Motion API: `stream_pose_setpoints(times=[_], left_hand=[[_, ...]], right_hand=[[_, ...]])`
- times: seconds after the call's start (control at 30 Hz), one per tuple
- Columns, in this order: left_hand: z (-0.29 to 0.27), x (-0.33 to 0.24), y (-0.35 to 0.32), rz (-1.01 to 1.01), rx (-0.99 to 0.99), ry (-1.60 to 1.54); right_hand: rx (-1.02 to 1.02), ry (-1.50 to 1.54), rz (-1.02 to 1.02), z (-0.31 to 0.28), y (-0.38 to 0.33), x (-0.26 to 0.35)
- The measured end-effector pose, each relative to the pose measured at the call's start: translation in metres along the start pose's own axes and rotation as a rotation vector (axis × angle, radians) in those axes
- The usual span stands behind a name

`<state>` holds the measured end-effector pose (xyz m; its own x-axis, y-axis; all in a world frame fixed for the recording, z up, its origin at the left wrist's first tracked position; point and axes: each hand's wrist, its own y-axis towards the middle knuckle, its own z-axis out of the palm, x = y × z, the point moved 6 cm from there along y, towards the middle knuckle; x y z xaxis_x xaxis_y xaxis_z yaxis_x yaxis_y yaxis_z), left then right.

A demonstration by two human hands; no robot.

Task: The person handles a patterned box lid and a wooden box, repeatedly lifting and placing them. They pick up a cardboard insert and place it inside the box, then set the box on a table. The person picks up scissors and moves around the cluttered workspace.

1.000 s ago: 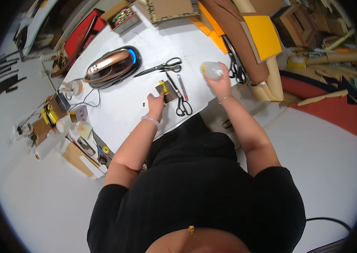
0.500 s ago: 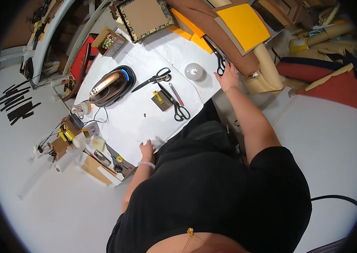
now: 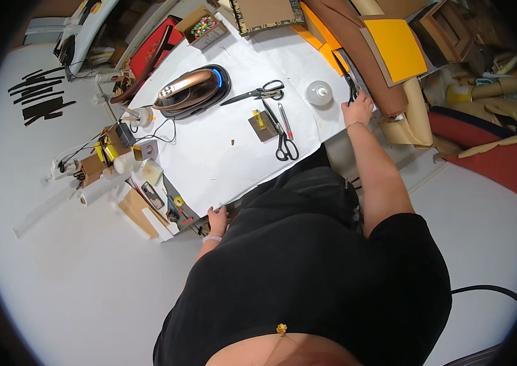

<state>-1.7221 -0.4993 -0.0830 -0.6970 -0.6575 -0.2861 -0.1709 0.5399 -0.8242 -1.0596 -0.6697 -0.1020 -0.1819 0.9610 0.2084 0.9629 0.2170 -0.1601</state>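
Note:
At the right side of the white-covered table, my right hand has its fingers closed at the black handles of a pair of scissors, which lie beside a brown roll. My left hand is low at the near table edge, holding nothing visible, its fingers apart. Between the hands lie another pair of black scissors, a slim silver-and-red tool and a dark square piece with a yellow item on it. Farther back are large shears and a round translucent bottle.
A bronze-coloured iron rests on its base at the left, its cord trailing toward a black adapter. Behind it stands a cardboard box of colourful pieces. Yellow sheets and rolled material crowd the far right.
My right hand has closed at the scissors' handles. My left hand has dropped to the near table edge. The whole view has shifted, moving the tabletop things right and slightly up.

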Motion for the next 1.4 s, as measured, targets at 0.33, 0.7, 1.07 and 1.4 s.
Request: stream_pose_setpoints(times=[0.33,0.7,1.07,1.4], left_hand=[[0.062,-0.186,0.009,0.619,-0.025,0.278],[0.204,-0.221,-0.019,0.554,0.195,0.420],[0.281,-0.227,-0.040,0.394,-0.065,0.669],[0.252,-0.231,-0.057,0.281,0.494,-0.081]], right_hand=[[0.071,0.052,-0.139,0.008,0.016,0.021],[-0.025,0.106,-0.320,0.002,-0.003,0.001],[-0.036,0.112,-0.373,0.004,-0.007,-0.008],[-0.034,0.383,-0.247,-0.019,-0.003,-0.005]])
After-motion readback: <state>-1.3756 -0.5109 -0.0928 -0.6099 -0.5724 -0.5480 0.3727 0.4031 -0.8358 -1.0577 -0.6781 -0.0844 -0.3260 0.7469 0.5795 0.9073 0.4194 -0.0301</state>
